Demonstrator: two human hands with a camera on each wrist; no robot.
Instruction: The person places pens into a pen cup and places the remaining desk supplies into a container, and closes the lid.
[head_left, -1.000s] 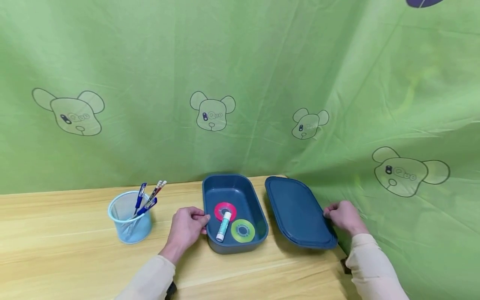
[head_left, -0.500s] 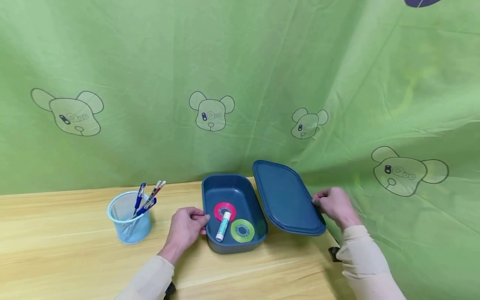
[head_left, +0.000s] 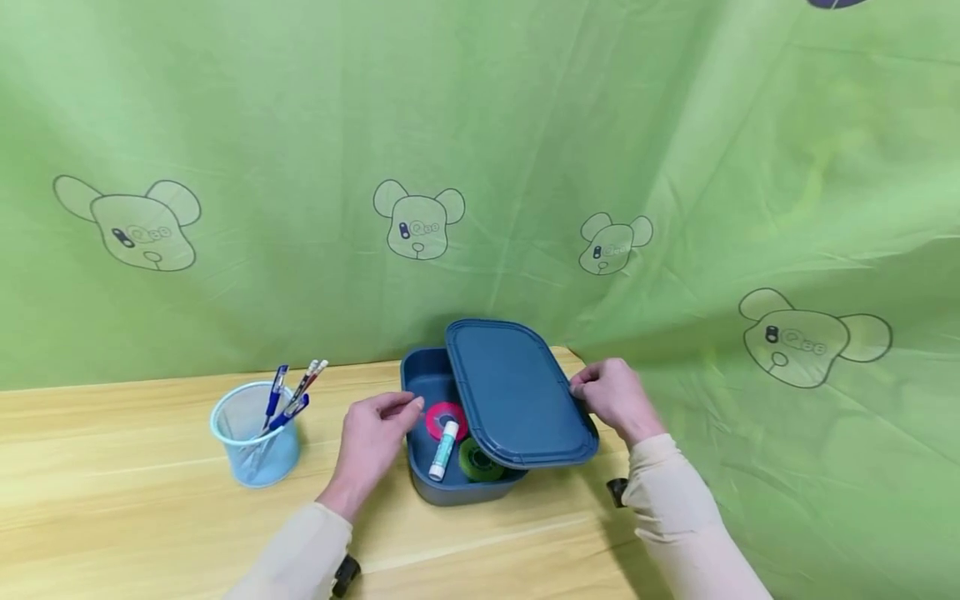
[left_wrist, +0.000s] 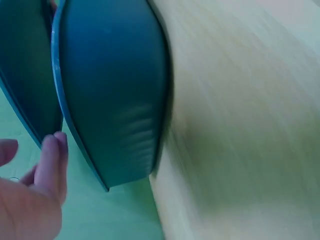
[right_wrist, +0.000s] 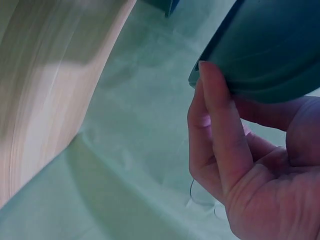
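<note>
A dark blue rectangular box (head_left: 468,495) stands on the table. Inside lie a pink-red tape roll (head_left: 434,422), a white and teal glue stick (head_left: 443,452) and a green tape roll (head_left: 471,462). My right hand (head_left: 615,402) pinches the right edge of the matching blue lid (head_left: 517,392), which hangs tilted above the box and hides its right part. In the right wrist view, fingers and thumb grip the lid's rim (right_wrist: 270,55). At the box's left rim is my left hand (head_left: 375,437); the left wrist view shows its fingers loosely extended, apart from the box wall (left_wrist: 115,95).
A light blue mesh pen cup (head_left: 262,458) with several pens and pencils stands on the wooden table (head_left: 135,517), left of the box. A green cloth (head_left: 300,275) with bear-head drawings hangs behind and along the right side.
My right hand has carried the lid leftward from beside the box to over its right part. My left hand has come off the box's left rim and risen slightly.
</note>
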